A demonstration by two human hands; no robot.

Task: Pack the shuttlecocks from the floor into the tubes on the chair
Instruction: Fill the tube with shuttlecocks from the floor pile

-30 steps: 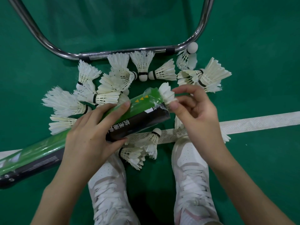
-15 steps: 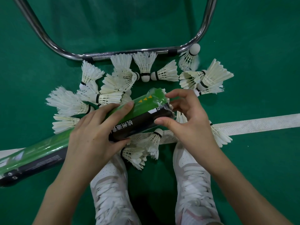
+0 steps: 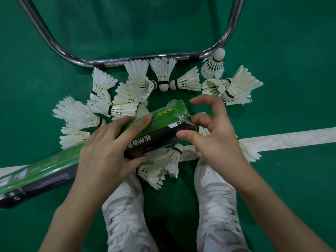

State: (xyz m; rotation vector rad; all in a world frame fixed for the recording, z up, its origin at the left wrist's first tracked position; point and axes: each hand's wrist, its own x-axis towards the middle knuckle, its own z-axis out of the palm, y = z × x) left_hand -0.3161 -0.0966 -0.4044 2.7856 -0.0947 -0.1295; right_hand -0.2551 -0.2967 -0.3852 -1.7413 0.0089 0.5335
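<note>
A long green-and-black shuttlecock tube (image 3: 101,148) lies tilted across the frame above a green court floor (image 3: 291,51), its open end (image 3: 179,113) raised toward the upper right and its capped end low at the left edge; the left hand (image 3: 109,150) is wrapped around the tube's middle, fingers over the green side and thumb under the black side, gripping it firmly; the right hand (image 3: 212,135) sits at the open end with thumb and curled fingers touching the torn clear wrap at the rim, index finger lifted free, and whether it pinches a shuttlecock cannot be told; loose white feather shuttlecocks (image 3: 127,99) crowd the floor behind the tube in a rough arc, several overlapping and partly hidden by the tube and the left hand; one shuttlecock (image 3: 215,64) stands cork-up against the chrome chair frame (image 3: 145,60), whose curved tube runs along the top of the pile; two more shuttlecocks (image 3: 163,164) lie under the tube just ahead of the white shoes (image 3: 216,206), one with its cork on the white court line (image 3: 291,139); another (image 3: 249,151) pokes out from beneath the right wrist, lying across that line.
</note>
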